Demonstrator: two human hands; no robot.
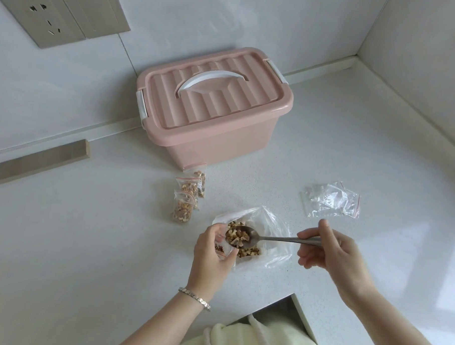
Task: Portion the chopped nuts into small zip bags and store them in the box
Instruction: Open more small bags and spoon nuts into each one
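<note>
Left hand (212, 252) curls round a small zip bag (221, 249). Right hand (330, 251) pinches the spoon (278, 239) handle. Nuts (235, 236) fill its bowl above the open bulk bag (273, 226). Beyond: filled bags (187, 194), empty bags (332, 200), lidded box (213, 106).

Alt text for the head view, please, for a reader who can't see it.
The right hand holds a spoon of chopped nuts at a small zip bag gripped by the left hand; filled bags lie before a closed pink box.
</note>
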